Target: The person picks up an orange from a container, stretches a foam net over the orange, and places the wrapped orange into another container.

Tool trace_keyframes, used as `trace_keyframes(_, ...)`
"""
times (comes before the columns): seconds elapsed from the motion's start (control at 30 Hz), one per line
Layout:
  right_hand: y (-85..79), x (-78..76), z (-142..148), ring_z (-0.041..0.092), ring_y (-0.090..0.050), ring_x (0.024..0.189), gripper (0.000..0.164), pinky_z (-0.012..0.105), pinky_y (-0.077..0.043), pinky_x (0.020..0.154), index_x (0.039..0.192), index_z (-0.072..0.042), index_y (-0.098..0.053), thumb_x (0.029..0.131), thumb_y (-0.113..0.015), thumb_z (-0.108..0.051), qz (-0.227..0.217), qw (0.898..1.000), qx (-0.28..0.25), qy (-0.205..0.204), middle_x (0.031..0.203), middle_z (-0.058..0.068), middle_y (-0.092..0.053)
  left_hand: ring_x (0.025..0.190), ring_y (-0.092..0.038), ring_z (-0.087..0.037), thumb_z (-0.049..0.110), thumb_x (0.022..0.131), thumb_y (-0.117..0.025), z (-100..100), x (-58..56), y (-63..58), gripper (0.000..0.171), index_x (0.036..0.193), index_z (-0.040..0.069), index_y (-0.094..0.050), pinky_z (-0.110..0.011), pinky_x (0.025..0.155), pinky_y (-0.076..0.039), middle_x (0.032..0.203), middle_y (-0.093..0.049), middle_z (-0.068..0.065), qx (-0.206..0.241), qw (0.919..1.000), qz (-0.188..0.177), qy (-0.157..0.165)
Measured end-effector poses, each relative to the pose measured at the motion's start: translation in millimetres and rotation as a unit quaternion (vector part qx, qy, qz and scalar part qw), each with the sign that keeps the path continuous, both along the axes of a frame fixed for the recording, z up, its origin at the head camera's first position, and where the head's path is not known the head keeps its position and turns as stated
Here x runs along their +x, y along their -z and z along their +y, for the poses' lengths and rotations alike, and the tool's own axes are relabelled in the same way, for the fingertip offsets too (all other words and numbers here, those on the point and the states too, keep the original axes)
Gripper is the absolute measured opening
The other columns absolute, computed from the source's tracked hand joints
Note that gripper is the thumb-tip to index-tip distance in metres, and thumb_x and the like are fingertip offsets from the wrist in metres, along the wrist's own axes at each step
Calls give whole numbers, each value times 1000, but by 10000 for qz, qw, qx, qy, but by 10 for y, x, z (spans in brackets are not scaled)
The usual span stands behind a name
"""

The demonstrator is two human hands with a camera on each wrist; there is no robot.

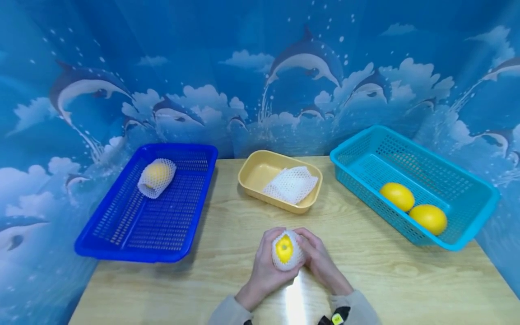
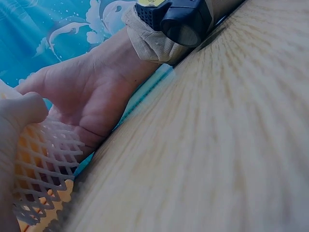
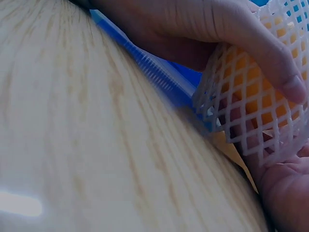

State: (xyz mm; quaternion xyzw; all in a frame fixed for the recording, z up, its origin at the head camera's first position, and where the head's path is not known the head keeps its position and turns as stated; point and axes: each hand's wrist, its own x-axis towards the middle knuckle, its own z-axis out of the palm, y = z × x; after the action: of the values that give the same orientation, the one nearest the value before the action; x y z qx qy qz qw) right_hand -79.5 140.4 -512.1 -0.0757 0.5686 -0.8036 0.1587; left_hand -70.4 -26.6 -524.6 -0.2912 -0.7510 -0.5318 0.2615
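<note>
In the head view, a yellow fruit (image 1: 284, 249) sits inside a white foam net sleeve (image 1: 280, 265), its stem end showing through the sleeve's opening. My left hand (image 1: 264, 270) wraps around the sleeve from the left and below. From the other side my right hand (image 1: 322, 262) holds it, thumb over the sleeve. The right wrist view shows the right thumb (image 3: 285, 79) lying across the foam net (image 3: 241, 92), orange-yellow skin visible through the mesh. The left thumb (image 2: 29, 108) presses near the sleeve's upper edge in the left wrist view.
A blue basket (image 1: 199, 198) at left holds one net-wrapped yellow fruit (image 1: 157, 175). Behind the hands, a tan tray (image 1: 256, 174) contains white foam nets (image 1: 291, 184). The turquoise basket (image 1: 475, 212) at right holds two bare yellow fruits (image 1: 398, 196). A dolphin-print curtain (image 1: 260, 67) backs the wooden table (image 1: 162, 293).
</note>
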Motion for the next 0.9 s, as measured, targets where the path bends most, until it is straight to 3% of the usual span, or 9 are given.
trace_keyframes(0.27, 11, -10, 0, 12, -61, 102, 20, 30, -53, 89, 106, -20, -64, 103, -45, -14, -69, 9999, -61, 98, 112, -1, -61, 113, -60, -25, 10, 61, -92, -15, 28, -17, 92, 136, 1, -40, -41, 95, -51, 132, -54, -9, 353, 9984, -441, 99)
trace_keyframes(0.6, 6, -7, -16, 13, -62, 103, 22, 30, -53, 89, 116, -16, -63, 104, -45, -15, -31, 10000, 3, -2, 117, 1, -63, 113, -60, -25, 12, 60, -93, -19, 73, -12, 94, 136, 3, -38, -40, 96, -51, 134, -55, -8, 716, 9944, -763, -153)
trace_keyframes(0.7, 3, -2, -32, 12, -62, 96, 25, 26, -53, 82, 121, -6, -61, 105, -47, -20, 274, 9977, 592, 205, 114, 2, -64, 112, -61, -26, 10, 58, -92, -22, 75, -14, 91, 135, 6, -43, -39, 96, -51, 132, -57, -8, 923, 9919, -861, -143)
trace_keyframes(0.8, 18, 1, -44, 12, -60, 91, 27, 24, -52, 76, 117, 3, -60, 104, -49, -19, 798, 9875, 1247, 546, 108, 4, -64, 109, -62, -25, 8, 57, -90, -30, 77, -22, 89, 135, 9, -47, -39, 94, -52, 128, -59, -6, 1078, 9883, -1069, -169)
trace_keyframes(0.9, 44, -9, -51, 13, -59, 101, 18, 24, -51, 86, 106, 4, -64, 101, -53, -9, 1442, 9732, 1567, 864, 110, 9, -60, 108, -62, -23, 8, 58, -89, -37, 90, -41, 89, 138, 12, -48, -38, 93, -53, 126, -60, -5, 1200, 9818, -1452, -229)
